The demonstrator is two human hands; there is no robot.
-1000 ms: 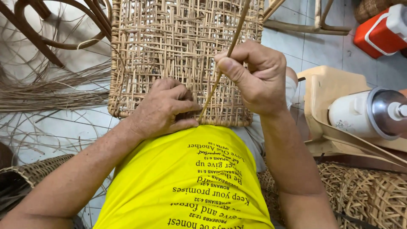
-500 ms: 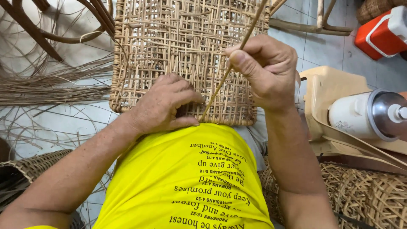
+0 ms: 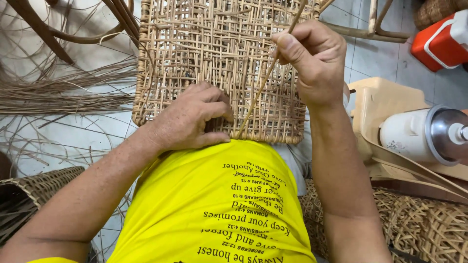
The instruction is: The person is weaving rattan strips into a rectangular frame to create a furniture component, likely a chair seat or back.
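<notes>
Rattan is the material everywhere in the head view. A woven cane panel (image 3: 219, 68) is being held against the person's body, its lower edge resting just above the yellow shirt (image 3: 214, 209). The left hand (image 3: 187, 122) is being pressed flat on the lower part of the weave, with the fingers curled together and the thumb lying along the bottom edge. A thin cane strand (image 3: 265, 78) is being pinched between thumb and fingers of the right hand (image 3: 314, 61), and its lower end is entering the weave just beside the left fingertips.

Compared with one second ago, the right hand is being lifted higher and further to the right, so the strand is being drawn longer and straighter out of the mesh; the left hand is staying in nearly the same place. It is judged that the strand is being pulled through and tightened.

Loose cane fibres (image 3: 63, 92) are lying on the tiled floor (image 3: 78, 131), and a white cylindrical container (image 3: 414, 134) is lying at the right.
</notes>
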